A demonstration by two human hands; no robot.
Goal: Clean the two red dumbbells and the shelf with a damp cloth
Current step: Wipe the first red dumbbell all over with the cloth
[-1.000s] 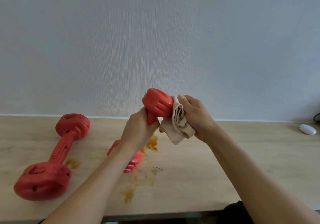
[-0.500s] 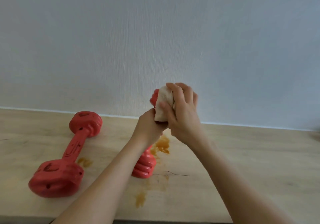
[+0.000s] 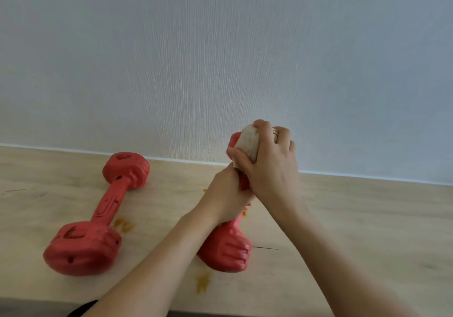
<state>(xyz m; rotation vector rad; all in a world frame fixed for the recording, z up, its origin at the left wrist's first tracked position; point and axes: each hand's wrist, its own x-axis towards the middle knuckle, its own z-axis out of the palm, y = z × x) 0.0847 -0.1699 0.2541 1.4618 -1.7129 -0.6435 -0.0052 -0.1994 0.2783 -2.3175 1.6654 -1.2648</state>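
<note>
**Inspector A:** Fingers first. The right hand (image 3: pixel 269 167) is seen with its fingers curled over a bunched beige cloth (image 3: pixel 248 142), the thumb closing from below, so the cloth is clamped onto the upper head of the red moulded dumbbell held upright (image 3: pixel 228 250). The left hand (image 3: pixel 226 198) is wrapped round that dumbbell's handle; its fingertips are hidden on the far side, and their spread cannot be told.

**Inspector B:** Position of the work?

**Inspector A:** The lower head is planted on the pale wooden shelf (image 3: pixel 367 218), the bar tilted towards the wall. Only a sliver of red shows beside the cloth at the top. The second red dumbbell (image 3: pixel 98 214) lies flat to the left, well apart, untouched.

**Inspector B:** Assessment of the step?

**Inspector A:** The upper head is judged to be under wiping. For a sound result, the handle should be held firm while the cloth is turned around the head, so that the grooves and end face are covered. Pressure is best kept moderate: the lower head is the only support and could skid.

**Inspector B:** Outstanding items?

**Inspector A:** Orange-brown stains (image 3: pixel 202 283) are noted on the shelf just in front of the lower head, and more beside the lying dumbbell. A clean fold of cloth should be reserved for these. The handle, the lower head and the second dumbbell are judged still to be done.
</note>
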